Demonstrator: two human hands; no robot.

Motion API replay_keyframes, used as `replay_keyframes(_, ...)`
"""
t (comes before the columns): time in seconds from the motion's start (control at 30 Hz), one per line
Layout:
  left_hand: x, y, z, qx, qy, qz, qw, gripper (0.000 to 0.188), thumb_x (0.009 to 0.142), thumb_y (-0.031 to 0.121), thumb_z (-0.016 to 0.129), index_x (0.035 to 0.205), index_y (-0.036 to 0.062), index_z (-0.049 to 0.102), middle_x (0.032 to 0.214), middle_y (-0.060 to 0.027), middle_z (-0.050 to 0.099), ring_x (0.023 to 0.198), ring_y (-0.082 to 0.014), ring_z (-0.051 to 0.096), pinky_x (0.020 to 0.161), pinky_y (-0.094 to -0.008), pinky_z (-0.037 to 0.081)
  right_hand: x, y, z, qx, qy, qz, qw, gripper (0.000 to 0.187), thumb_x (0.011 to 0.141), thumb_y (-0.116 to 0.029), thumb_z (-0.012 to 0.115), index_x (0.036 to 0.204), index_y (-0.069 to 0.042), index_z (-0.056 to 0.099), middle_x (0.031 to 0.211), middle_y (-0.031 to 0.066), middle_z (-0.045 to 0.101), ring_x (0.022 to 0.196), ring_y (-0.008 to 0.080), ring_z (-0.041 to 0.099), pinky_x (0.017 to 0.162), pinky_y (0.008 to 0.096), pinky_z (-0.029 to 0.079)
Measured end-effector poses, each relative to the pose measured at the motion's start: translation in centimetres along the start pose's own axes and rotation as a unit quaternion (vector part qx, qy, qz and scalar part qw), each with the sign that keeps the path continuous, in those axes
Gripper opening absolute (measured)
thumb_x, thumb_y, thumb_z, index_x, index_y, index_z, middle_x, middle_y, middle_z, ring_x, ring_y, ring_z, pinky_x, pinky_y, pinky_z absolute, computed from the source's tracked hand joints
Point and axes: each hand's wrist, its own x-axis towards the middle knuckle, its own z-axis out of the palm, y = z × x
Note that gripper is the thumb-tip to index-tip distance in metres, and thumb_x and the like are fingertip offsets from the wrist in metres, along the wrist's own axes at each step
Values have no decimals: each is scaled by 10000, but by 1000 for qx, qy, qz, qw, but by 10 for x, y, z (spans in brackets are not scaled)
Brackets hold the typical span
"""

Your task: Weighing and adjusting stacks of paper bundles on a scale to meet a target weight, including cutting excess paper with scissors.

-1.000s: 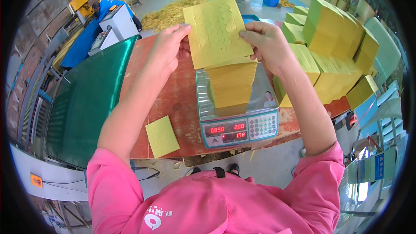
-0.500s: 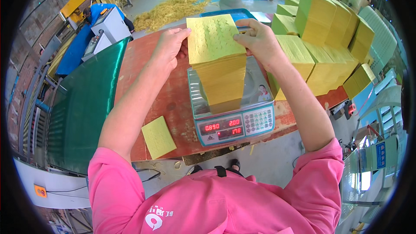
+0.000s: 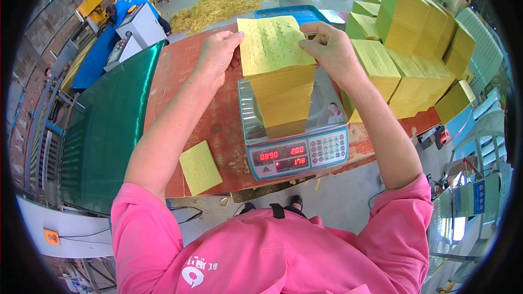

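A tall stack of yellow paper sheets (image 3: 280,95) stands on the metal pan of a digital scale (image 3: 328,149) with lit red figures. The top paper sheet (image 3: 272,43) carries rows of wavy punched cuts, and its near edge bows a little. At the sheet's left edge, my left hand (image 3: 219,55) closes in a pinch near the far corner. My right hand (image 3: 331,51) pinches the right edge, thumb on top and the other fingers partly hidden. On the table to the left of the scale lies one more yellow sheet or thin pad (image 3: 201,167).
Several yellow paper stacks (image 3: 417,79) crowd the table's right side. A blue tray (image 3: 289,12) sits behind the scale. The red worn table (image 3: 177,92) adjoins a green surface (image 3: 111,125) at left. A person in blue (image 3: 126,8) bends by a machine farther back.
The view has shifted slightly. Both hands stay at the sheet's edges, and its near edge now looks a little more lifted and curved. The scale's display appears unchanged.
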Motion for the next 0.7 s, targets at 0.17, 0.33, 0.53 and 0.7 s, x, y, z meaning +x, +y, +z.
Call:
replay_keyframes(0.17,-4,0,1,21,0,5,1000,234,928,237,591,746,90,583,632,1,571,506,-79,482,467,-244,355,-4,2,2,-9,17,-11,1000,359,807,-183,697,1130,-30,660,710,66,630,657,145,579,653,306,482)
replay_keyframes(0.33,-7,1,6,24,11,4,1000,227,941,213,585,759,78,591,674,6,569,576,-65,491,521,-246,383,-10,-1,2,-40,40,-30,998,336,801,-168,689,1113,-46,672,694,68,629,642,158,585,648,307,485)
replay_keyframes(0.53,-1,-8,4,57,23,42,997,243,954,259,580,768,102,575,642,32,549,517,-44,457,451,-227,315,-12,-3,4,-52,50,-46,996,313,802,-151,681,1095,-41,676,692,80,642,626,165,590,641,311,487)
replay_keyframes(0.7,2,-18,-2,60,46,64,995,247,949,282,588,785,97,580,632,20,544,508,-58,464,443,-227,316,-13,1,4,-28,61,-41,997,266,834,-122,652,1084,-34,676,691,79,642,628,152,592,639,307,486)
